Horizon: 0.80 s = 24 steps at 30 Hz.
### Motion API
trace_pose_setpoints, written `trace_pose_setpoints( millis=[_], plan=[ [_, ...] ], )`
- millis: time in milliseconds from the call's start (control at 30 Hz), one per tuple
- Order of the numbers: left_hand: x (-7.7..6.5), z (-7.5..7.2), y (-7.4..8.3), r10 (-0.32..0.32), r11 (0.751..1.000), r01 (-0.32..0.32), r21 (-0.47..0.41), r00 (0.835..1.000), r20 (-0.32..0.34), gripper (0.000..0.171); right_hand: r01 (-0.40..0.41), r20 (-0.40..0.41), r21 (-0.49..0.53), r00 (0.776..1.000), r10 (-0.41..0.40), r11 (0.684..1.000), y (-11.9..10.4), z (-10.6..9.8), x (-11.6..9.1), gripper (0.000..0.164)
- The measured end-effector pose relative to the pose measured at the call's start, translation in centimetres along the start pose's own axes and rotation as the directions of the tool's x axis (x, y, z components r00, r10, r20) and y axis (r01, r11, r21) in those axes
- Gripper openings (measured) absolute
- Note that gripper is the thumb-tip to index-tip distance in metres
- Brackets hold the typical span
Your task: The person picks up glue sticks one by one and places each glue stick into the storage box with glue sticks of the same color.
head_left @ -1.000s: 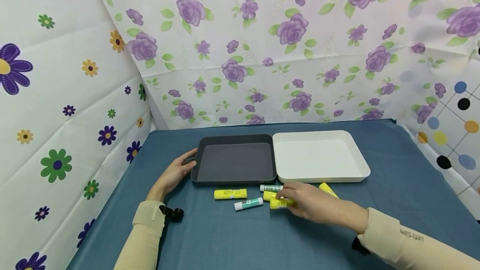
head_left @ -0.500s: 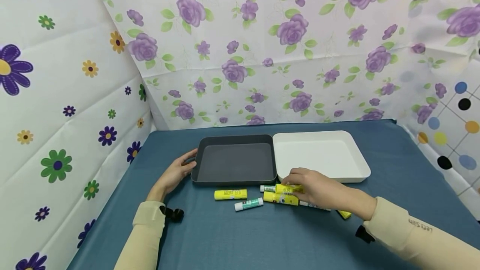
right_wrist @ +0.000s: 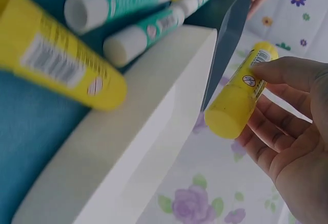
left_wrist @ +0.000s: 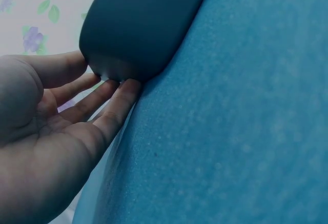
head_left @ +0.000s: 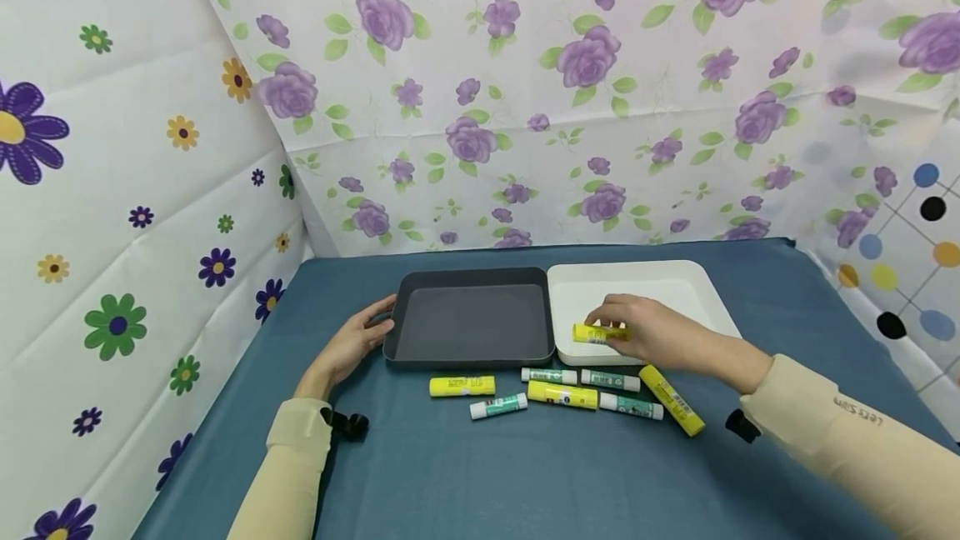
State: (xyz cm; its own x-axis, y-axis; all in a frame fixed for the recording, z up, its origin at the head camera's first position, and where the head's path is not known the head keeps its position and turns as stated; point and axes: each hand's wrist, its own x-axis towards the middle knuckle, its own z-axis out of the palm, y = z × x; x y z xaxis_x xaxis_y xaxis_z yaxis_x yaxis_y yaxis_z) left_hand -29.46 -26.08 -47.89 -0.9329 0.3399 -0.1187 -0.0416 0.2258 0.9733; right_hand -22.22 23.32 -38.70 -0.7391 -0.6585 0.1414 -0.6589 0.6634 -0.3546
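Note:
My right hand [head_left: 663,336] pinches a yellow glue stick [head_left: 598,333] between thumb and fingers, over the front part of the white tray [head_left: 652,307]. In the right wrist view, the yellow glue stick [right_wrist: 241,93] is tilted above the tray's rim, its label facing the camera. At the left end of the dark grey tray [head_left: 472,319], my left hand [head_left: 352,348] rests its fingertips against the outer wall. The left wrist view has these nearly straight fingers [left_wrist: 115,106] touching the corner of the dark tray [left_wrist: 138,24].
In front of the trays lie a yellow glue stick [head_left: 462,386], another yellow one [head_left: 562,395] and a slanted yellow one [head_left: 672,401]. Several smaller white-and-green glue sticks [head_left: 498,406] lie among them on the blue cloth [head_left: 465,482]. Flowered sheets [head_left: 465,90] hang behind.
My right hand has lifted a yellow glue stick from the group on the cloth and carried it up and rightward over the white tray. The left hand stays at the dark tray.

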Motion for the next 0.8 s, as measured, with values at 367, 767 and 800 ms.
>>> trace_pose_setpoints(
  millis=[367, 767, 800],
  plan=[
    [0.2, -0.2, -0.2, -0.01, 1.0, 0.01, 0.003, 1.0, -0.008, 0.062, -0.07, 0.011, 0.039, 0.998, 0.069, 0.997, 3.0, -1.7, 1.0, 0.033],
    [0.1, -0.3, -0.3, 0.0, 1.0, 0.0, -0.009, 1.0, 0.002, 0.06, -0.066, 0.022, 0.062, 0.998, 0.065, 0.996, 4.9, -2.2, 1.7, 0.031],
    [0.1, -0.3, -0.3, 0.001, 1.0, -0.001, -0.011, 1.0, 0.004, 0.06, -0.066, 0.023, 0.064, 0.998, 0.065, 0.996, 5.1, -2.2, 1.8, 0.031]
  ],
)
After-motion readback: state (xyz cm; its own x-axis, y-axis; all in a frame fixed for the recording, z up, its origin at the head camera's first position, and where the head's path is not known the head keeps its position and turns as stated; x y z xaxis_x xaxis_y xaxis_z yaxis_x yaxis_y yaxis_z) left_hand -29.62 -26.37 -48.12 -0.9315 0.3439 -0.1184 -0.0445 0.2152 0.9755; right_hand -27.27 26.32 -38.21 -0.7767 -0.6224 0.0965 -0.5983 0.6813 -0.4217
